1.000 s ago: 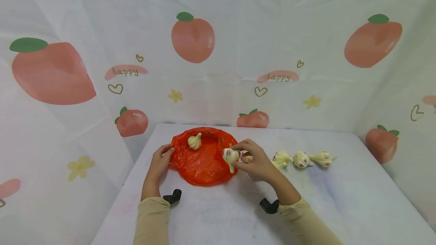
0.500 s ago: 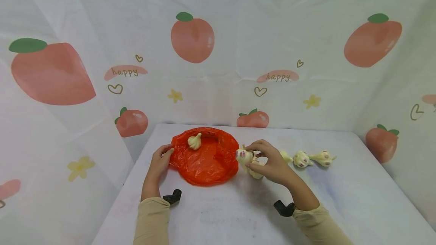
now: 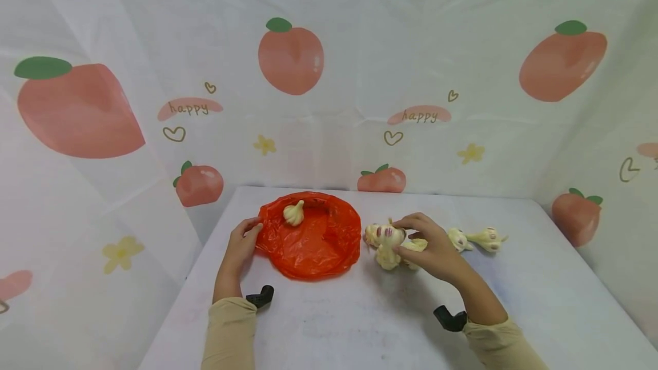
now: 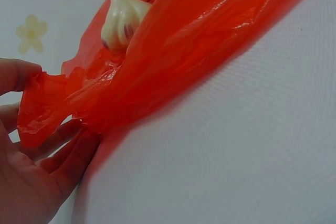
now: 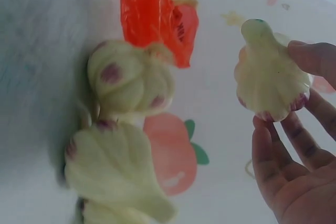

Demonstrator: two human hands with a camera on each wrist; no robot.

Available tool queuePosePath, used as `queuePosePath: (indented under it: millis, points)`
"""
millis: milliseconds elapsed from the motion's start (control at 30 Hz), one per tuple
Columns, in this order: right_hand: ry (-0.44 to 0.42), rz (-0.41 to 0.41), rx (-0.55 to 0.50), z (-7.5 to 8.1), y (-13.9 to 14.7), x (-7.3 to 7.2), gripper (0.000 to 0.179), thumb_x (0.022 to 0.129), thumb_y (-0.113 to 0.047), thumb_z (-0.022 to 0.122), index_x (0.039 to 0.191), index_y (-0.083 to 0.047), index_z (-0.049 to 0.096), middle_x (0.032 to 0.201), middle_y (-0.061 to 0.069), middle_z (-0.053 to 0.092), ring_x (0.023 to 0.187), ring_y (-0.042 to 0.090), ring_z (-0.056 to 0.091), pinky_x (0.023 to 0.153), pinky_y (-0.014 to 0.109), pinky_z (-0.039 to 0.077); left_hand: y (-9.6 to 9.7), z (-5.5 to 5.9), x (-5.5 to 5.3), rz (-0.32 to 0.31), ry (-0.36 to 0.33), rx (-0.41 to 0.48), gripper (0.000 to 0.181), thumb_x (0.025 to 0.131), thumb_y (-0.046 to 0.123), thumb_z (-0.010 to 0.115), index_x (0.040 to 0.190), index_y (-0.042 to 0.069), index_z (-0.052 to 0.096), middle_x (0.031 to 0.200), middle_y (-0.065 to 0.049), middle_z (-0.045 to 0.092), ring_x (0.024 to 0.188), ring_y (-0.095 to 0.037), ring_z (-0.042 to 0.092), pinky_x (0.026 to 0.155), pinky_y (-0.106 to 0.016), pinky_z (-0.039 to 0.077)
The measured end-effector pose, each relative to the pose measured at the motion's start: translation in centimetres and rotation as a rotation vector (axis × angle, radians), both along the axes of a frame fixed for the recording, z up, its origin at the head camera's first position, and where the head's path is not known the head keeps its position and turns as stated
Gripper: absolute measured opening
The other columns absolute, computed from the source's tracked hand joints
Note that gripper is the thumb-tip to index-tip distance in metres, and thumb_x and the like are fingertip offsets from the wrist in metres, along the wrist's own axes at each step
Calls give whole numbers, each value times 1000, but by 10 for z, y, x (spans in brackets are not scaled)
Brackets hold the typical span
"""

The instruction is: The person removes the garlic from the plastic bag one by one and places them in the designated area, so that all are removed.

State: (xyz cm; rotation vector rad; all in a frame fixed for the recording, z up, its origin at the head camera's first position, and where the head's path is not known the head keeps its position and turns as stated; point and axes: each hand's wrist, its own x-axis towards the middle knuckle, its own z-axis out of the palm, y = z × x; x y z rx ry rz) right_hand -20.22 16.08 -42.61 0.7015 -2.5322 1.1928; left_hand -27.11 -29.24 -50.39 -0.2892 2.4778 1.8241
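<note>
A red plastic bag (image 3: 308,251) lies on the table with its mouth spread. One whitish garlic bulb (image 3: 293,214) rests inside it near the back. At the bag's left edge, my left hand (image 3: 243,245) pinches the plastic between thumb and fingers; the left wrist view shows the gripped fold (image 4: 44,108). My right hand (image 3: 433,249) holds another garlic bulb (image 5: 273,74), purple-marked, by its thumb and fingertips. In the head view that held bulb overlaps several bulbs on the table right of the bag, among them a nearer bulb (image 3: 388,258).
Further right on the white table (image 3: 329,324) lie two more garlic bulbs, one a long-necked bulb (image 3: 487,240). Black wrist devices (image 3: 450,319) sit at both wrists. A fruit-printed cloth (image 3: 329,73) hangs behind the table.
My right hand has moved right, away from the bag, carrying the garlic bulb over the other bulbs. My left hand stays on the bag's edge.
</note>
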Motion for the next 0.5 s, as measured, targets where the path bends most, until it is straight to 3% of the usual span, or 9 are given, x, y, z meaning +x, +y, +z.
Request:
queuePosePath:
  millis: [233,500]
  points:
    - [15,-29,-9,3,20,8,41,88,-9,87,126,-16,74,124,2,68,110,3,62,90,32,63,0,2,-1,-9,4,-8,50,112,35,48,157,13,48,163,-16,43,150,-36,40,126,-54,40]
    - [20,-90,-1,6,41,17,41,88,-7,86,126,-12,74,123,5,69,108,-2,60,89,18,58,0,2,0,-11,0,-3,51,112,36,48,158,13,47,162,-17,43,148,-36,43,125,-53,41]
